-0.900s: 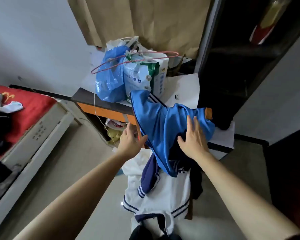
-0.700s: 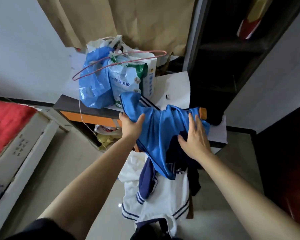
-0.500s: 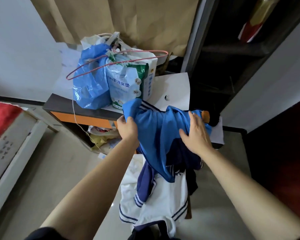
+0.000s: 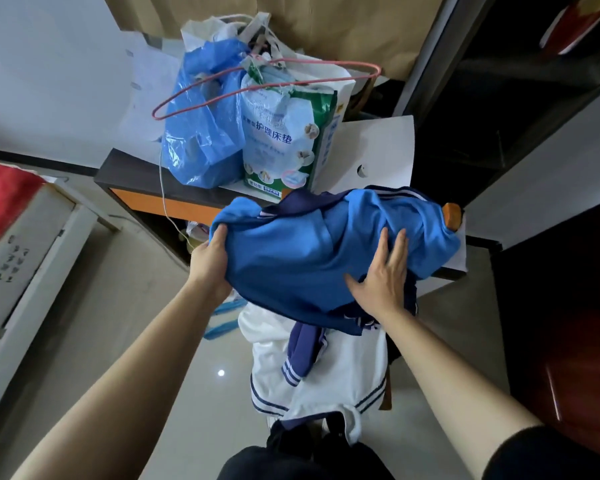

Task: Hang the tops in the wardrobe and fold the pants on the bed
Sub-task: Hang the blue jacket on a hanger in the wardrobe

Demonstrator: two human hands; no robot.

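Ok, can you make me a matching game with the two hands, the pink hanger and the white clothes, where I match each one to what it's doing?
Things:
1. left hand
2. right hand
3. pink hanger
4. white garment

What it is doing:
A. hangs below the blue garment
B. grips the blue garment's edge
C. lies across the bags on the desk
D. lies flat on the blue garment, fingers straight

Pairs: 1-B, 2-D, 3-C, 4-A
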